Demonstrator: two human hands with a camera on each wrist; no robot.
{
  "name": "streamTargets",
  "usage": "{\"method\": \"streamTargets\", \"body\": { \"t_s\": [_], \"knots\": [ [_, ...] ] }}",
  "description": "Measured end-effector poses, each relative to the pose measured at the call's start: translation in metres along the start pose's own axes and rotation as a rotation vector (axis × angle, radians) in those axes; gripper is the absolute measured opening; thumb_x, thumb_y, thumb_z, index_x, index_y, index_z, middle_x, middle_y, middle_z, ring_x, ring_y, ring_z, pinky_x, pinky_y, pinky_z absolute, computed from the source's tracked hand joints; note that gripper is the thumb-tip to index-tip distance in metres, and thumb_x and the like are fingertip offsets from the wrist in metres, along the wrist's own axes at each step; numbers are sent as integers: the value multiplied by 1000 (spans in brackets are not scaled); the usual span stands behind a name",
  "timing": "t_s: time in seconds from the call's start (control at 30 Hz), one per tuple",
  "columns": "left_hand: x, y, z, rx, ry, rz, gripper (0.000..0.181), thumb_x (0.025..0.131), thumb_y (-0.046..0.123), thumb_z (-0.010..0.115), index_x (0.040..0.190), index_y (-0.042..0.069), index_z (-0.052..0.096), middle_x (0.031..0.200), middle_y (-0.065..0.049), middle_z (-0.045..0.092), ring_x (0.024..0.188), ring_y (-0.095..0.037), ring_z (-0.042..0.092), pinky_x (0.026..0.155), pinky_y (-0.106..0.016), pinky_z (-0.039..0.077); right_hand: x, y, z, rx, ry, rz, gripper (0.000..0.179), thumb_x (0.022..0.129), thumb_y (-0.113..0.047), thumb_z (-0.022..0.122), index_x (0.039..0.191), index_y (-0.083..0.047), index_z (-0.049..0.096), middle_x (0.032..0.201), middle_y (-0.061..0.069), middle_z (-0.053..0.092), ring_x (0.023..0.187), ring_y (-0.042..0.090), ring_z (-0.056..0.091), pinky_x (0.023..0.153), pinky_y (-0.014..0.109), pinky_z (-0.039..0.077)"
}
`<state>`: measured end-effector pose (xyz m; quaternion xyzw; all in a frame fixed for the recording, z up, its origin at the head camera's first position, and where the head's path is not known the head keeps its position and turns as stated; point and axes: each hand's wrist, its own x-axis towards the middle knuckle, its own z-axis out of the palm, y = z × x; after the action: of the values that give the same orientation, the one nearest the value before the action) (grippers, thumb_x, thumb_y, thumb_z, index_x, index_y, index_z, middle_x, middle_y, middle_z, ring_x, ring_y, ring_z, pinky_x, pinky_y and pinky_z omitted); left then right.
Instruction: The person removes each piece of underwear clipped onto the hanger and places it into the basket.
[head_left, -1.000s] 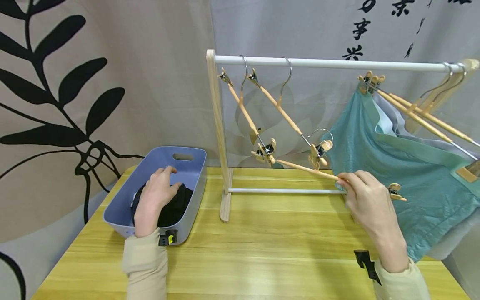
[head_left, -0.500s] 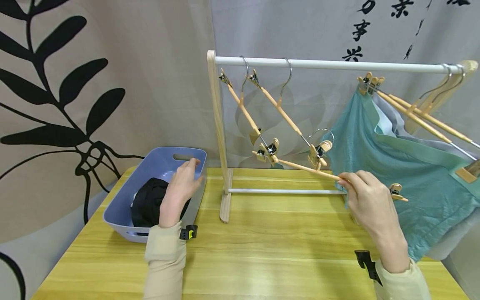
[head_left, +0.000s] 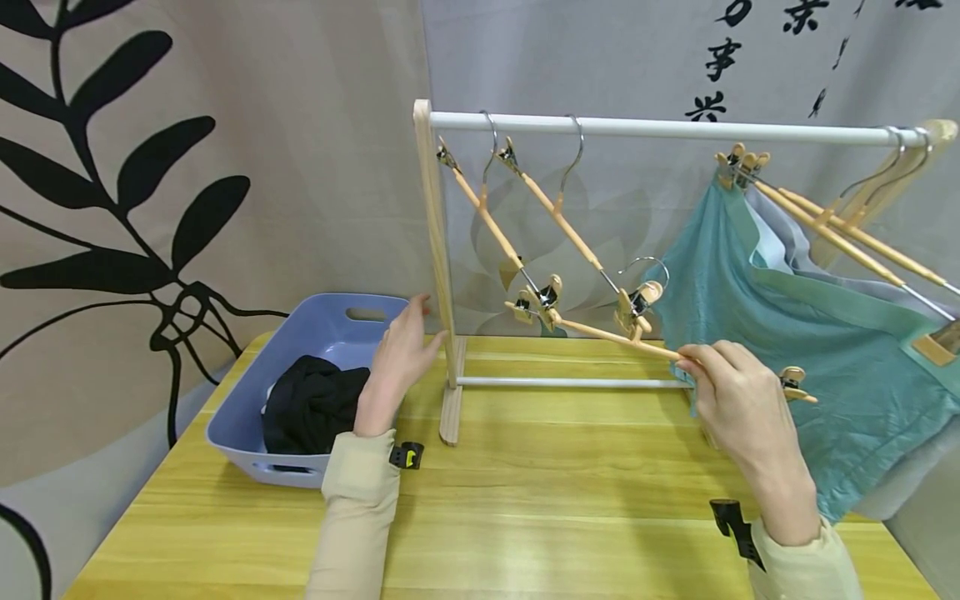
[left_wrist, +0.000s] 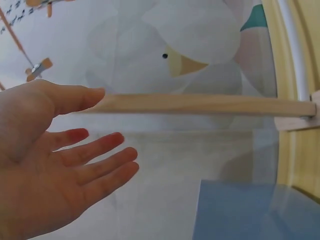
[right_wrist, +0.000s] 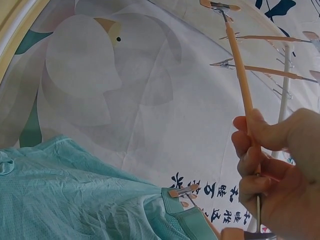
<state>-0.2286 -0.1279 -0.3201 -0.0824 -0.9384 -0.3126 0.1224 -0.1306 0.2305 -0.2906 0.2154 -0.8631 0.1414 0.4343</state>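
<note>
My right hand [head_left: 738, 408] grips the wooden bar of a clip hanger [head_left: 607, 337], whose metal hook points up behind it. In the right wrist view the fingers curl round that hanger bar [right_wrist: 242, 80], and its clips carry no cloth. My left hand [head_left: 401, 354] is raised over the right rim of the blue basket [head_left: 300, 329], near the rack's left post. Its fingers are spread and hold nothing in the left wrist view, with the thumb overlapping the wooden post [left_wrist: 200, 103]. Black cloth [head_left: 311, 408] lies bunched in the basket.
A rack with a white top rail [head_left: 645, 127] stands on the wooden table [head_left: 525, 500]. Two bare clip hangers [head_left: 558, 218] hang at its left. Teal shorts [head_left: 810, 333] and paler garments hang clipped at the right. A patterned curtain is behind.
My left hand has moved right and up from over the black cloth to the basket's right rim, uncovering the cloth. My right hand stays in place with the hanger.
</note>
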Motion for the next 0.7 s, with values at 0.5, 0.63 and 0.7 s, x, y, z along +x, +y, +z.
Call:
{"method": "streamTargets", "body": {
  "t_s": [0.5, 0.63, 0.7],
  "knots": [
    [16, 8, 11, -17, 5, 0, 67, 94, 24, 57, 148, 4, 21, 134, -19, 52, 109, -38, 58, 80, -47, 51, 0, 0, 0, -1, -11, 5, 6, 84, 0, 67, 88, 3, 69, 72, 12, 62, 68, 27, 57, 63, 37, 45],
    [17, 9, 12, -2, 21, 10, 66, 95, 25, 55, 147, 2, 22, 127, -20, 56, 101, -37, 61, 75, -45, 51, 0, 0, -1, -4, -16, 10, 7, 81, 2, 68, 88, 3, 69, 72, 12, 61, 68, 27, 57, 63, 37, 45],
    [18, 9, 13, 3, 29, 13, 64, 96, 25, 55, 147, 1, 24, 121, -21, 58, 96, -36, 63, 72, -44, 51, 0, -1, -1, -6, -15, 10, 8, 80, 3, 69, 88, 3, 69, 72, 12, 62, 67, 27, 57, 63, 38, 46]
  ]
}}
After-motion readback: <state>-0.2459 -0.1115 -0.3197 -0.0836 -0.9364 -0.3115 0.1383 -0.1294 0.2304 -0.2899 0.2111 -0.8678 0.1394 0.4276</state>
